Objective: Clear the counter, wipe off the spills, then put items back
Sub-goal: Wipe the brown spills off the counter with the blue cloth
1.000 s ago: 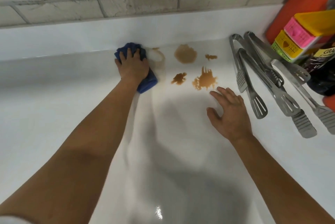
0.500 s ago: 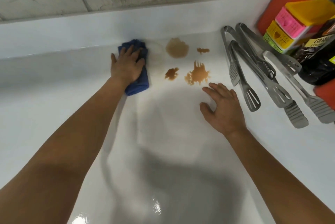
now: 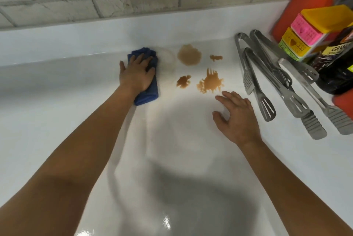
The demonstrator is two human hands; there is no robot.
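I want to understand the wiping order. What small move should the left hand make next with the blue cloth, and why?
Probably slide the folded blue cloth rightward under the left hand onto the round pale-brown spill. That spill lies nearest the cloth, and four brown spills remain on the white counter. The right hand rests flat, clear of that path.

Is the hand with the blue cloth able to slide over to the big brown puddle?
Probably yes: the left hand presses the blue cloth beside the round brown spill, with only bare counter between.
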